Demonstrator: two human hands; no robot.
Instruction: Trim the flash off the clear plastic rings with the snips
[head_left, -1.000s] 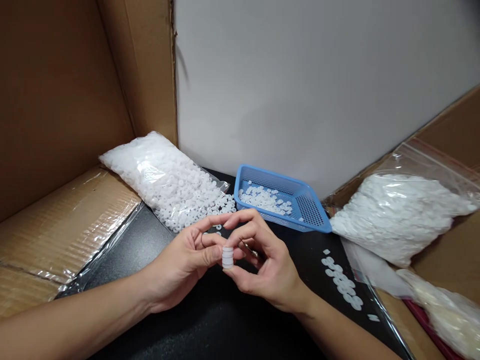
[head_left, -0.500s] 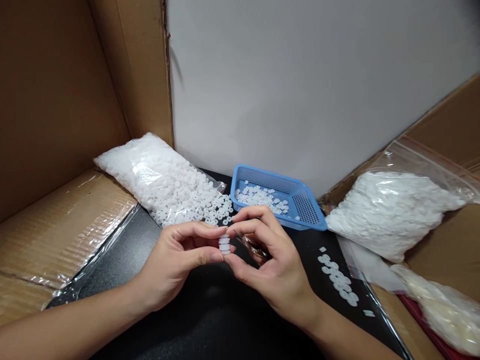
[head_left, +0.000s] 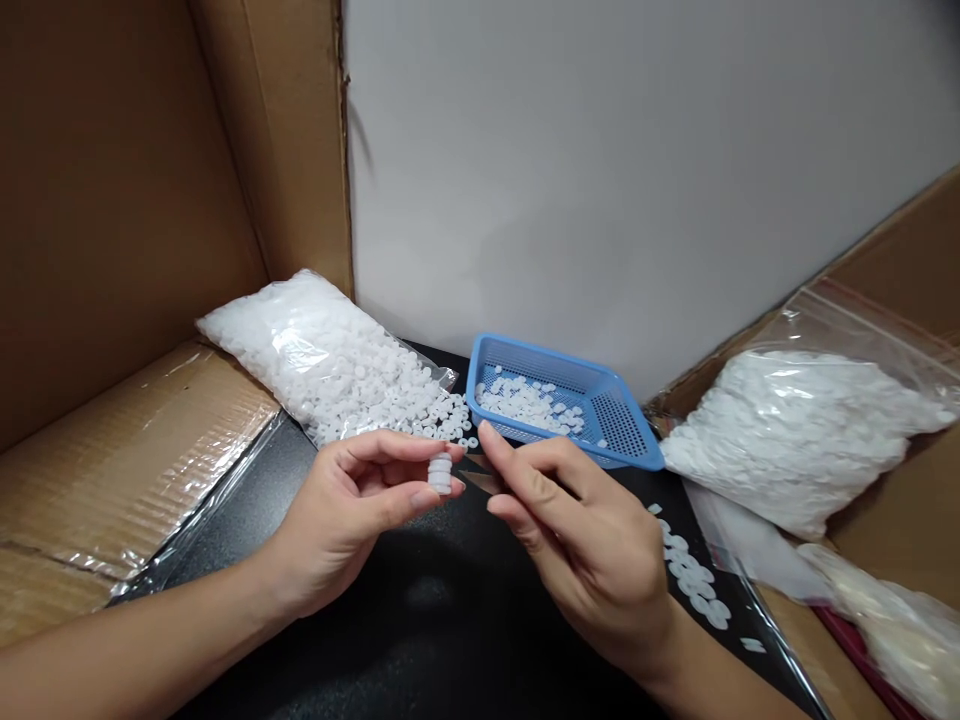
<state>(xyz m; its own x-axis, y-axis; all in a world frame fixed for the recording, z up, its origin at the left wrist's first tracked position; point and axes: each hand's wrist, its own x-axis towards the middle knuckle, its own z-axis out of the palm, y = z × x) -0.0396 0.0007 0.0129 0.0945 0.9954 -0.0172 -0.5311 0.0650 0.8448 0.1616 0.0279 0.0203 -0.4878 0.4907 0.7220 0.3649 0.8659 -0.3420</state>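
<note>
A short stack of white discs (head_left: 439,474) is pinched upright between the thumb and fingers of my left hand (head_left: 349,510). Just to its right, my right hand (head_left: 585,540) grips metal tweezers (head_left: 484,474), whose two tips are apart and point at the stack without touching it. Beyond my hands, a blue perforated basket (head_left: 622,415) holds many small white discs (head_left: 529,402). Small white rings (head_left: 442,410) spill from the mouth of a clear bag (head_left: 322,350) at the back left.
Flat white discs (head_left: 694,580) lie in overlapping rows on the black surface (head_left: 420,630), right of my right hand. A zip bag of white pieces (head_left: 817,430) sits at the right, above another clear bag (head_left: 892,620). Cardboard (head_left: 120,450) borders the left side.
My right hand has drawn back from the stack to the right and turned, with the tweezers now pointing left. The stack's discs sit closer together. The view has shifted slightly.
</note>
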